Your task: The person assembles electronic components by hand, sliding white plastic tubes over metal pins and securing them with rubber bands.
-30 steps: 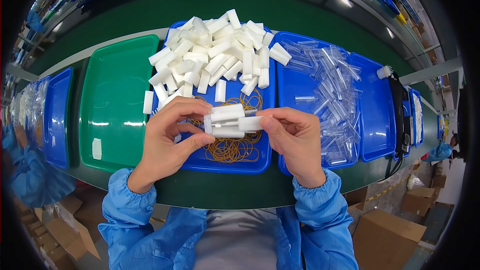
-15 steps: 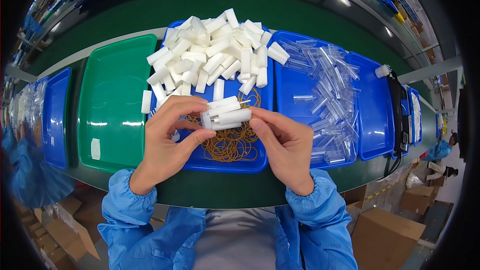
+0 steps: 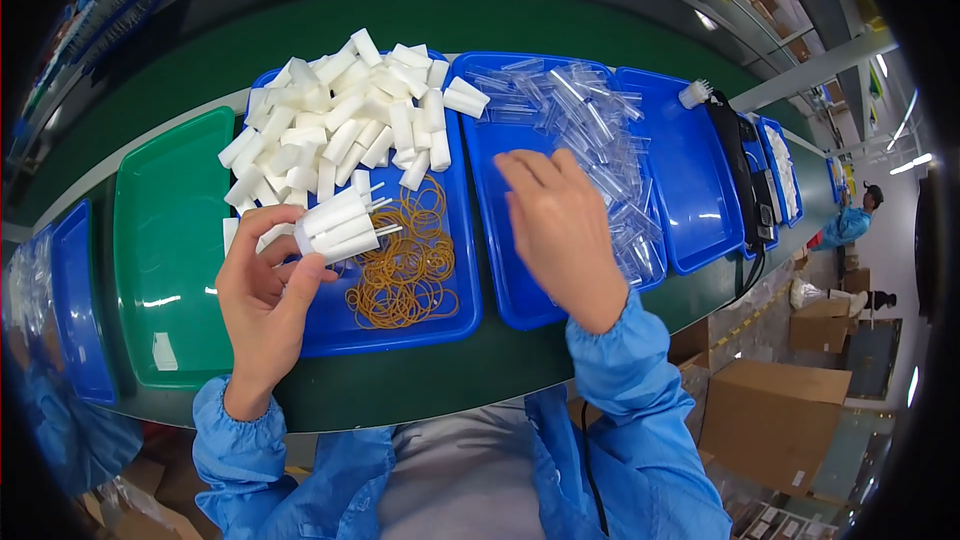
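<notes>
My left hand [image 3: 265, 290] grips a pronged white holder [image 3: 342, 224] by its base. White foam blocks sit between its thin prongs, which point right. Beneath it, tan rubber bands [image 3: 410, 275] lie in a tangle in the blue tray [image 3: 330, 342]. White foam blocks [image 3: 350, 105] are heaped at that tray's far side. My right hand [image 3: 560, 230] hovers over the neighbouring blue tray [image 3: 520, 305], next to clear plastic tubes [image 3: 600, 125]. Its fingers are bent and partly apart, slightly blurred, with nothing visible in them.
A green tray [image 3: 175, 240] stands to the left, with another blue tray [image 3: 85, 290] beyond it. At the right are a further blue tray [image 3: 695, 210], a bristly white piece [image 3: 694, 93] and a black device [image 3: 735, 165]. Cardboard boxes [image 3: 770, 420] stand on the floor.
My right hand has left the pronged holder and moved over the tray of clear tubes. My left hand keeps the holder, now tilted with its prongs showing. The head view has shifted right.
</notes>
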`<control>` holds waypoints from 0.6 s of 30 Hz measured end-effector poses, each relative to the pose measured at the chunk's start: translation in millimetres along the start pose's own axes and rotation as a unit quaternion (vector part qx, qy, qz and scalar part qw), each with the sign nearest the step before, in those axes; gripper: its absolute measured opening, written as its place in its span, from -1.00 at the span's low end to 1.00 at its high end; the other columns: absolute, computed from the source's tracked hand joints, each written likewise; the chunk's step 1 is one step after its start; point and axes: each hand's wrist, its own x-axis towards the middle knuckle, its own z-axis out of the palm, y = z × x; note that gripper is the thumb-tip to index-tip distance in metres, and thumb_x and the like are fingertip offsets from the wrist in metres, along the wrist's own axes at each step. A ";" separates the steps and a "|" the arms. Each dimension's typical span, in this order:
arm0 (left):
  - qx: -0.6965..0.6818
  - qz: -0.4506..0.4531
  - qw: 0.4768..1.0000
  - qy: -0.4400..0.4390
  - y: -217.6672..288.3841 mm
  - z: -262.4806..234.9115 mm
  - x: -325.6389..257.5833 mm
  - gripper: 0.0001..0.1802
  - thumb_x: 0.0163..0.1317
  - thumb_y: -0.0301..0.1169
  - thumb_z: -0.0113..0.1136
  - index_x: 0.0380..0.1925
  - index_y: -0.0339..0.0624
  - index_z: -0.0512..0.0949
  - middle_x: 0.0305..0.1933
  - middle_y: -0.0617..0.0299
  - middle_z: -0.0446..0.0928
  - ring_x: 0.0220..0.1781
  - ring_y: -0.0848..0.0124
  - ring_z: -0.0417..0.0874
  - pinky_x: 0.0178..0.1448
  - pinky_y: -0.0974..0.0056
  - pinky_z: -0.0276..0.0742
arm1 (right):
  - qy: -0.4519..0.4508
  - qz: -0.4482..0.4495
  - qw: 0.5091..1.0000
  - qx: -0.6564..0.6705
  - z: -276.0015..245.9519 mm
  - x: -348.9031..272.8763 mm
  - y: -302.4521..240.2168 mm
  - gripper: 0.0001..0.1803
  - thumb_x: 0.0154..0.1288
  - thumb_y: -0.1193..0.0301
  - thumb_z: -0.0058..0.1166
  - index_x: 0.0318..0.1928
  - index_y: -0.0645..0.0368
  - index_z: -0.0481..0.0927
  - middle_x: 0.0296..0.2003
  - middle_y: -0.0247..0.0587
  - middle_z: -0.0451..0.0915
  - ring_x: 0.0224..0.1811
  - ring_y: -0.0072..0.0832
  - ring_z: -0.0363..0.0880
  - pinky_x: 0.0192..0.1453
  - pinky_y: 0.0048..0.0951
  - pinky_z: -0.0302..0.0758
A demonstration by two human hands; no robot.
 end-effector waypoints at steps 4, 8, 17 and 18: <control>0.024 0.017 0.999 -0.037 1.1 0.5 3.8 -0.67 0.39 -0.48 0.11 0.11 -0.36 0.47 0.20 0.05 0.40 0.09 0.22 0.64 -0.16 0.27 0.73 | -0.087 -0.049 0.986 -0.137 7.0 -0.1 29.0 -0.56 0.04 0.64 0.13 0.03 0.33 0.58 -0.19 -0.07 0.59 -0.17 -0.15 0.55 -0.11 -0.22 0.55; 0.004 0.018 0.999 -0.043 -0.1 -3.6 4.4 -0.70 0.44 -0.41 0.05 0.09 -0.32 0.50 0.20 0.07 0.39 0.07 0.22 0.64 -0.21 0.24 0.75 | -0.053 -0.031 0.997 -0.049 -0.2 7.6 17.4 -0.53 0.08 0.68 0.17 0.08 0.33 0.57 -0.27 -0.08 0.54 -0.29 -0.25 0.56 -0.21 -0.31 0.53; -0.024 0.016 0.997 -0.067 -4.7 -8.5 3.4 -0.74 0.43 -0.46 0.15 0.06 -0.30 0.54 0.12 0.11 0.38 0.07 0.32 0.60 -0.21 0.36 0.72 | -0.038 -0.014 0.919 0.393 -16.8 14.2 -42.3 -0.79 0.23 0.61 0.27 -0.10 0.23 0.69 -0.42 -0.23 0.46 -0.53 -0.60 0.40 -0.48 -0.49 0.33; -0.017 0.022 0.997 -0.075 -5.2 -8.0 3.7 -0.73 0.43 -0.45 0.15 0.07 -0.30 0.55 0.13 0.11 0.37 0.09 0.32 0.59 -0.21 0.36 0.72 | -0.054 -0.010 0.900 0.433 -12.1 11.3 -40.5 -0.79 0.22 0.59 0.30 -0.11 0.22 0.70 -0.43 -0.23 0.48 -0.54 -0.63 0.39 -0.48 -0.50 0.32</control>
